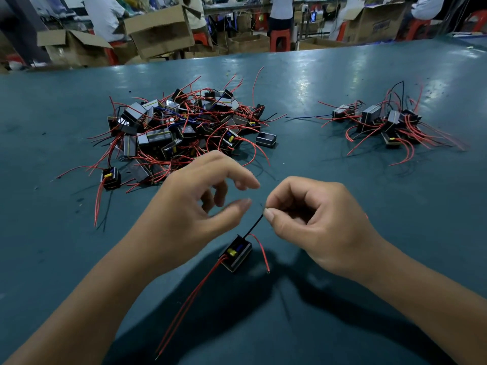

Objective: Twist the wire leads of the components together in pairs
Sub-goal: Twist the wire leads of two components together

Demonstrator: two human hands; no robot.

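Observation:
A small black box component [235, 253] with a yellow part inside hangs just above the teal table [342, 80]. My right hand [313, 222] pinches the tip of its black lead [253, 227] between thumb and forefinger. A short red lead [262, 250] curls down on the component's right side. Two long red leads [189, 301] trail toward the lower left. My left hand [195, 204] hovers just left of the black lead with its fingers loosely spread, holding nothing.
A large heap of components with red wires [181, 130] lies at the middle left. One stray component [111, 177] sits at its near-left edge. A smaller group of components [382, 122] lies at the right. Cardboard boxes [160, 30] and seated people fill the background.

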